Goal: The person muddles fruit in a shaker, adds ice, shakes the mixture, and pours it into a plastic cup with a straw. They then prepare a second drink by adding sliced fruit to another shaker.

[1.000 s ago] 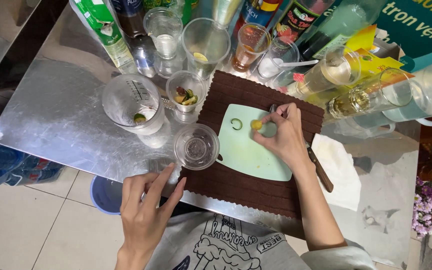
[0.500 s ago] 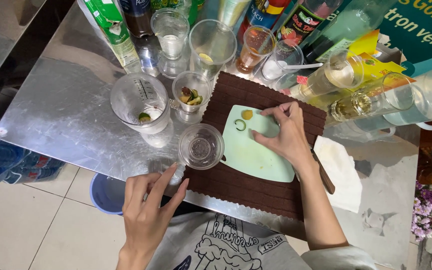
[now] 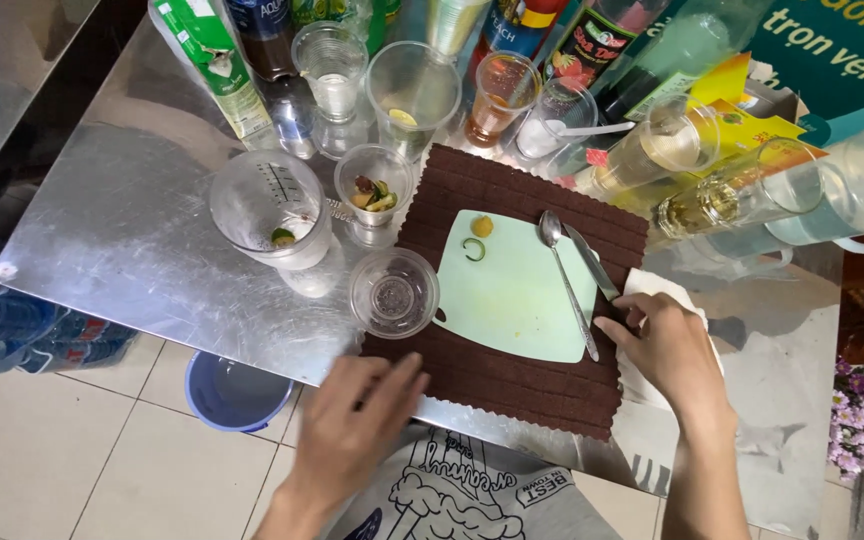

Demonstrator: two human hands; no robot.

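Left hand (image 3: pixel 357 420) lies palm down at the near edge of the metal table (image 3: pixel 122 230), fingers spread wide & flat, tips just reaching the corner of the brown mat (image 3: pixel 552 385). Holds nothing. Nearest thing to it: an empty clear plastic cup (image 3: pixel 393 292), upright, just beyond the fingertips, apart from them.

Right hand (image 3: pixel 667 350) sits at the mat's right edge, wrist coming in from the lower right, back of hand up. Fingers curled narrow; the fingertips touch the dark handle end of a knife (image 3: pixel 592 262). Can't tell if it's a real grip or only a touch. The hand partly covers a white napkin (image 3: pixel 652 285).

Knife lies flat, slanted, blade pointing up-left over the right side of the pale green cutting board (image 3: pixel 512 300). Just beside it a metal spoon (image 3: pixel 564 270), bowl at the far end, handle running down toward the hand, roughly parallel w/ the knife.

Board is centred on the mat. Near its top left corner: a small yellow fruit piece (image 3: pixel 482 226) & a curled green peel (image 3: pixel 473 249), close together.

Left of the board, a small glass (image 3: pixel 375 190) w/ mixed fruit bits, & a big measuring cup (image 3: pixel 272 210) w/ a lime piece at the bottom. Bottles and glasses crowd the far side.
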